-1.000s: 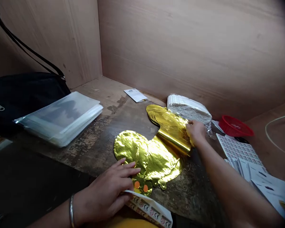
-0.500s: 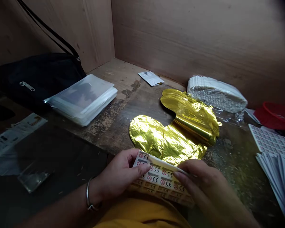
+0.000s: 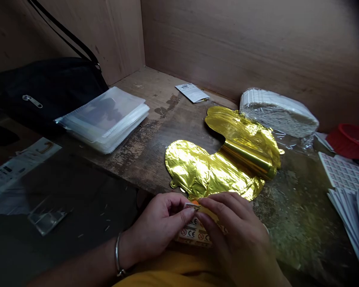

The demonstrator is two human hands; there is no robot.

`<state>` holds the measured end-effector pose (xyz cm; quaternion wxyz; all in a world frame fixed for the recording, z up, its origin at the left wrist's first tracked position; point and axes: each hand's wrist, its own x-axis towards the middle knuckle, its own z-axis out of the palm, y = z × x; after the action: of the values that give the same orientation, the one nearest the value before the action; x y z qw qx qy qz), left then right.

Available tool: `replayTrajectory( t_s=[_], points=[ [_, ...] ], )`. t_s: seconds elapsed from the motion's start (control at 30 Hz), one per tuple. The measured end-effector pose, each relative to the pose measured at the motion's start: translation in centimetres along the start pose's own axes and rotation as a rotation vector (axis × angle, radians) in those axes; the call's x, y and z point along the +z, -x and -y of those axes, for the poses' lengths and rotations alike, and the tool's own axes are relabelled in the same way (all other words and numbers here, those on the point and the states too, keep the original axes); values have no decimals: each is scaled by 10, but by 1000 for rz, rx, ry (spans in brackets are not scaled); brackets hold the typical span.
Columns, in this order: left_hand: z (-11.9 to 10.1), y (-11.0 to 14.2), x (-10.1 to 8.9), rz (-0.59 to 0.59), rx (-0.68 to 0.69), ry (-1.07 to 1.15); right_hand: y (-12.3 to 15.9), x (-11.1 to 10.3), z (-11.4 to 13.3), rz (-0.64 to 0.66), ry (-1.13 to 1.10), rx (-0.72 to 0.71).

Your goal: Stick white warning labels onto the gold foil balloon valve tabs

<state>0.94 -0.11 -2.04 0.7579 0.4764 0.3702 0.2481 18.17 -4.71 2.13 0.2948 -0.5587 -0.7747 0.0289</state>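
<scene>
Both my hands meet at the near edge of the worn wooden table [image 3: 155,131]. My left hand [image 3: 157,227], with a bracelet on the wrist, is closed and pinches a sheet of warning stickers [image 3: 194,231]. My right hand [image 3: 231,227] is closed too, its fingertips pinching at the top of the same sheet. Just beyond them lies a flat gold foil balloon [image 3: 206,171]. A stack of more gold foil balloons [image 3: 245,139], partly rolled, lies behind it.
A pile of clear plastic sleeves [image 3: 107,117] and a black bag [image 3: 44,91] sit at the left. A wrapped white bundle [image 3: 278,111], a red basket [image 3: 351,139] and sticker sheets [image 3: 345,175] are at the right. A small card [image 3: 192,92] lies by the back wall.
My right hand left the far gold balloon stack and came back to the sticker sheet. Both hands now pinch the sheet closer together, and it sits lower.
</scene>
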Motion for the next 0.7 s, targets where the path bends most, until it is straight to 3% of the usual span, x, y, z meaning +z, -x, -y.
replayTrajectory(
  t_s=[0.13,0.27,0.7],
  points=[
    [1,4,-4,97,14,-11,4,5,-2,3,-48,57],
    [2,4,-4,98,5,11,5,5,-2,-4,-53,61],
    [3,4,-1,62,10,34,8,9,-3,-148,48,-222]
  ],
)
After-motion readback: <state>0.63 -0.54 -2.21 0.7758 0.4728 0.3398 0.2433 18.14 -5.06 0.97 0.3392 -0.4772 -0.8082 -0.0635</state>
